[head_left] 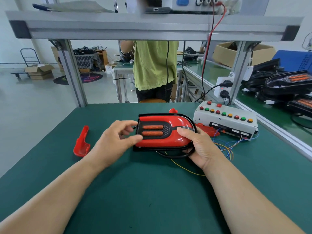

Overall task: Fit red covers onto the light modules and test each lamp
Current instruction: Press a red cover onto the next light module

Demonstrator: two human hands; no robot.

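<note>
My left hand [116,139] pinches the square end, right hand [197,146] wraps the rounded end of the glossy red-covered black plastic light module [168,132], mid green mat [152,191]. Prob. light, stiff, slick: I'd hold by the edges. Cover seating unclear. White button box [226,121] beyond

Grey floor [42,92], aluminium shelf frame [152,29], cardboard boxes [39,71]
</note>
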